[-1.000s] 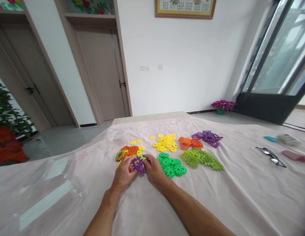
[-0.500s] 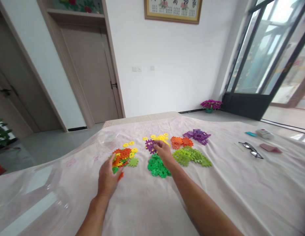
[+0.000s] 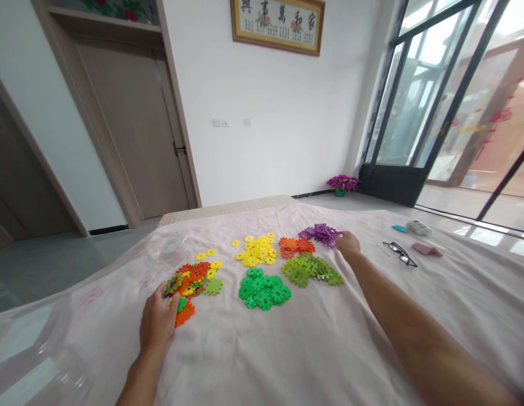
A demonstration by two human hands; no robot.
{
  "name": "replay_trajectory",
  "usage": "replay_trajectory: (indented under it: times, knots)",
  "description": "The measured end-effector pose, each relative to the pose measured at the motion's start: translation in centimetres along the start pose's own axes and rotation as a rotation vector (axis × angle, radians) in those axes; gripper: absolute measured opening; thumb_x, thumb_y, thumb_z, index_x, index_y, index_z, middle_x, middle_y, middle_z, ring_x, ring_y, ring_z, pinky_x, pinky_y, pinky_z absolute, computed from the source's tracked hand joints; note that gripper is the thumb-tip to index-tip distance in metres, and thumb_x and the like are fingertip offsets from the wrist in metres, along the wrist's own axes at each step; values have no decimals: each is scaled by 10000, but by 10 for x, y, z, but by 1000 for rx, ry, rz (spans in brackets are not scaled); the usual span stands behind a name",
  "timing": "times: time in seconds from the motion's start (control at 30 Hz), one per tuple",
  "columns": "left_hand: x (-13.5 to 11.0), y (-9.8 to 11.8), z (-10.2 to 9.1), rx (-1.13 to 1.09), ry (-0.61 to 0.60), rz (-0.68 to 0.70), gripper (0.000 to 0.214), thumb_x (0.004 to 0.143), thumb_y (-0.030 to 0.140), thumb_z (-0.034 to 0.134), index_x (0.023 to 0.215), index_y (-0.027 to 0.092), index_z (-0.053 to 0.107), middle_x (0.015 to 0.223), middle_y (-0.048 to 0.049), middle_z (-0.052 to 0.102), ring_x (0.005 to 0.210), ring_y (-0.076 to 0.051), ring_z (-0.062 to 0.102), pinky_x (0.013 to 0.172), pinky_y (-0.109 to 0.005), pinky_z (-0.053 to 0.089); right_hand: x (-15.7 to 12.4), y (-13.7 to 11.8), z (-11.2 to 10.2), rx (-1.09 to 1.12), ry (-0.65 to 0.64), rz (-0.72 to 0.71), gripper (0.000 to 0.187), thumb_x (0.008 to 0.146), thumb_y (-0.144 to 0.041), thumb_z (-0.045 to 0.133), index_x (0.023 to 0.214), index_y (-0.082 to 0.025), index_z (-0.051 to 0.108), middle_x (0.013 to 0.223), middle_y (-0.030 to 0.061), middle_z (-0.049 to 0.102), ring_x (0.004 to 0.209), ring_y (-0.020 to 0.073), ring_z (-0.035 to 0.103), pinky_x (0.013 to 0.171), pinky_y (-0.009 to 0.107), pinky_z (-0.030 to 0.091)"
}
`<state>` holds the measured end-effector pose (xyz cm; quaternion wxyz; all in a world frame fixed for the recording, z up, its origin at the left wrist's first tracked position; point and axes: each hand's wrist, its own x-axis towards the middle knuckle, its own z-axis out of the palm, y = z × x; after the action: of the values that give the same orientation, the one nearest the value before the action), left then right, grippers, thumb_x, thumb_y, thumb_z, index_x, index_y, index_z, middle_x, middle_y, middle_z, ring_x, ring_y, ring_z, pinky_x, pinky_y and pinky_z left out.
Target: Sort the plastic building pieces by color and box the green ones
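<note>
Flat plastic building pieces lie in colour heaps on a pale pink cloth (image 3: 295, 349). My left hand (image 3: 157, 322) rests by the mixed heap (image 3: 193, 277) of orange, yellow and green pieces, fingers curled against an orange piece (image 3: 185, 313). My right hand (image 3: 347, 244) reaches far out to the right edge of the purple heap (image 3: 320, 233), fingers bent down on the cloth; whether they hold a piece is hidden. Between them lie a yellow heap (image 3: 256, 251), an orange heap (image 3: 295, 246), a dark green heap (image 3: 263, 288) and a light green heap (image 3: 311, 269).
Glasses (image 3: 399, 252), a red wallet-like item (image 3: 426, 249), a white box (image 3: 418, 227) and a teal item (image 3: 399, 229) lie at the right. A clear plastic container (image 3: 42, 366) sits at the near left, a clear lid (image 3: 168, 246) behind the mixed heap. Doors and a glass wall stand beyond.
My right hand carried the purple piece from the mixed heap across to the purple heap. My left hand stayed by the mixed heap. The view swung to the right.
</note>
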<state>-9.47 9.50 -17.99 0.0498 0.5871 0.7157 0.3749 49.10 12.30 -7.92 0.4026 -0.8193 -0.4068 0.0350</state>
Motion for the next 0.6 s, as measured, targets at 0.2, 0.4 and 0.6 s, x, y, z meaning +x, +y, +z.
replay_trajectory:
  times: [0.2,0.4,0.6]
  knots:
    - [-2,1,-2,6,-17,0,625,875,478,424,1382,115,461,1274,-177,590,1216,-323,550,1046,-448,443,-20,43,22,-39,-84,-25,436,752,-228,526,1145,-171,705,1088,91,727,1027,246,647,822,284,457]
    - [-5,0,-3,9,-35,27,556,870,452,417,1306,129,539,1223,-165,605,1182,-303,563,1048,-428,434,-15,47,30,-150,-212,-122,403,824,-248,485,1153,-225,717,1144,66,716,1036,233,641,853,295,451]
    - [-3,2,0,18,-36,2,511,868,441,415,1272,167,565,1226,-143,613,1149,-290,589,1009,-423,460,2,34,37,-432,-316,-348,366,827,-260,545,1139,-299,732,1185,72,690,1088,268,597,907,364,421]
